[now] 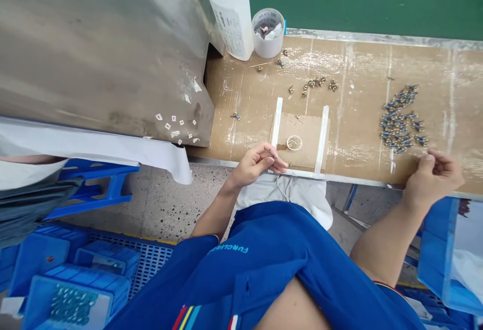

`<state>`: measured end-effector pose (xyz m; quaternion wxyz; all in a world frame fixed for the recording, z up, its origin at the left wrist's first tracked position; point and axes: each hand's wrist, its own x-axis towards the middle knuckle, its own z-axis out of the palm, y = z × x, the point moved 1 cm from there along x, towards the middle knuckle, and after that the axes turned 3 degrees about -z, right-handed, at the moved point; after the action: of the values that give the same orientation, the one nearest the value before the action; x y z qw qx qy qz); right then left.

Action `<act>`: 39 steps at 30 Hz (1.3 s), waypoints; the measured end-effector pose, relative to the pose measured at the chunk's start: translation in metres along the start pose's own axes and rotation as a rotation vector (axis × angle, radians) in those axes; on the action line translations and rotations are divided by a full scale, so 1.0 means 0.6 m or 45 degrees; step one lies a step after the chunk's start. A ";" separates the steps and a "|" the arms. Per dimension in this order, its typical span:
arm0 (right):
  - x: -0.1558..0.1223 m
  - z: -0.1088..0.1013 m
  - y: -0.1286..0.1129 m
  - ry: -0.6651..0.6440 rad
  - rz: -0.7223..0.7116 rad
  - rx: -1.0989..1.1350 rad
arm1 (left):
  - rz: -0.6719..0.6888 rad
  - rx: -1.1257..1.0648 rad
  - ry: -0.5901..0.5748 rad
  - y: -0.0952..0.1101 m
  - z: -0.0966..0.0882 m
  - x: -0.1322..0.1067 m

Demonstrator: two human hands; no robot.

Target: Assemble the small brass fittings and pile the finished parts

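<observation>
Item, white bottle [230,10] and tub [267,33], standing at the back of the bench [362,161]. Item, left hand [258,164], fingers pinched together at the front edge; from here I cannot tell if that grip holds anything. Item, taped card [302,141] with clear round dish [294,143], just beside it. Item, brass fittings [316,83], scattered beyond the card. Item, right hand [432,179], grip loosely curled, contents unclear, near a heap of blue-and-brass fittings [402,118] lying on the bench.

Left hand [258,164] curled inward; right hand [432,180] half-curled.
</observation>
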<state>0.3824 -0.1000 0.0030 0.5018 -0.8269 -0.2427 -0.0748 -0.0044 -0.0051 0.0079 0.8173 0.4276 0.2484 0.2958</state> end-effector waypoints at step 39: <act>-0.200 0.135 -0.217 -1.265 -0.554 0.514 | 0.552 0.884 0.365 0.002 -0.015 0.030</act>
<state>0.2060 -0.0197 0.0229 0.4486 -0.5816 -0.6230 0.2689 0.0023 0.0128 0.0016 0.5011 0.6741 0.3486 0.4160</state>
